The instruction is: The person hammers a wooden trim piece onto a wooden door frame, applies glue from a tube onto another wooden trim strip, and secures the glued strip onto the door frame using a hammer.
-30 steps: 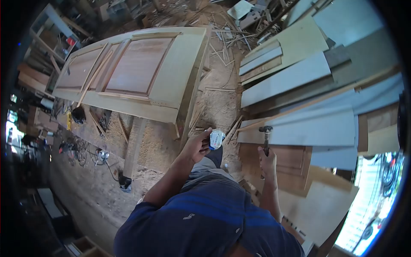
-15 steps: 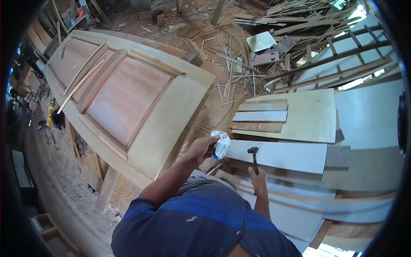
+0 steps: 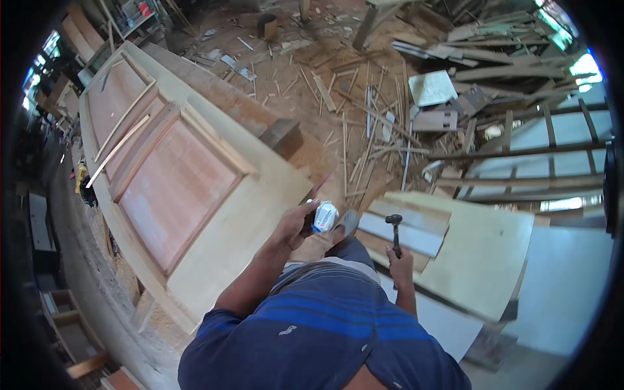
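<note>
My left hand (image 3: 296,227) is closed around a small white packet with blue and red print (image 3: 325,216), held near the edge of a large wooden door panel (image 3: 260,227). What the packet contains cannot be seen. In my right hand (image 3: 401,265) is a hammer (image 3: 395,235), gripped by its handle with the dark head pointing up and away from me. Below and beyond the hammer lie thin board strips (image 3: 416,235) on a pale yellowish sheet (image 3: 481,253).
The door, with reddish inset panels (image 3: 182,185) and a loose thin strip (image 3: 118,149), lies along my left. Scrap sticks (image 3: 364,123) litter the floor ahead. Piled boards (image 3: 513,52) and a slatted frame (image 3: 520,149) stand at the right. My foot (image 3: 346,223) shows below the packet.
My body has moved forward between the door and the boards, so the yellowish sheet and strips appear nearer. Both hands keep hold of the packet and the hammer.
</note>
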Available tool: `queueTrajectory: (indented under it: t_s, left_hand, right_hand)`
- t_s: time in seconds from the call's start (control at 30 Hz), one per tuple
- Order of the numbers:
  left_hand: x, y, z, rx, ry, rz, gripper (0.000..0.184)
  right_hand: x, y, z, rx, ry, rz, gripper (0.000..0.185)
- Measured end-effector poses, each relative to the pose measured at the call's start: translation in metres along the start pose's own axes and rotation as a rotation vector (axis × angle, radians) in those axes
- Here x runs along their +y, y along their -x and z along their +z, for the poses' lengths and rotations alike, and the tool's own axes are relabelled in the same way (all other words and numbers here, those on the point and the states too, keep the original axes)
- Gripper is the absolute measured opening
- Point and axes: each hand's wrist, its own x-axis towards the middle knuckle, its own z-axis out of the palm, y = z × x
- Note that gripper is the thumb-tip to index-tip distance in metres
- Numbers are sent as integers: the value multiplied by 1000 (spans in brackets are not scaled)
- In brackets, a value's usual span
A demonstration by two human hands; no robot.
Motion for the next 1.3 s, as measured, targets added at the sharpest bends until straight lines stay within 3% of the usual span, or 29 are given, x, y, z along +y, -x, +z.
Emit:
queueTrajectory:
  t_s: [0.1,0.17,0.37,0.4,0.5,0.77,0.8,0.83,0.93,1.0,1.07,1.2,1.3]
  left_hand:
    - [23,-68,32,-26,59,53,35]
    - [52,-89,77,92,78,93,36]
    - [109,-145,136,194,232,190,39]
    - [122,-146,154,271,280,222,33]
    - [122,-203,134,383,338,251,28]
    - [201,-339,111,413,540,366,29]
    - [225,-350,124,505,583,377,30]
    - [244,-357,132,606,613,377,31]
    - [284,-357,143,629,591,433,33]
    - [302,-350,136,645,491,446,36]
    - [323,-339,143,637,600,531,35]
    - [349,-341,125,751,655,603,37]
    - [353,-356,101,863,768,715,39]
  right_hand:
    - [-49,-116,-23,-72,149,-127,37]
    - [-108,-171,-38,-97,192,-297,38]
    - [-229,-323,-43,-313,239,-446,36]
    - [-235,-350,-35,-347,222,-452,37]
    - [-282,-402,-20,-509,210,-388,37]
    - [-379,-569,15,-747,309,-569,33]
    - [-391,-586,20,-731,332,-622,31]
    - [-400,-604,29,-745,319,-593,31]
    - [-444,-633,48,-766,368,-683,30]
    - [-448,-667,70,-794,343,-653,30]
    - [-459,-689,96,-852,303,-593,28]
    - [-479,-757,177,-970,371,-674,25]
    - [-535,-785,247,-1089,458,-895,25]
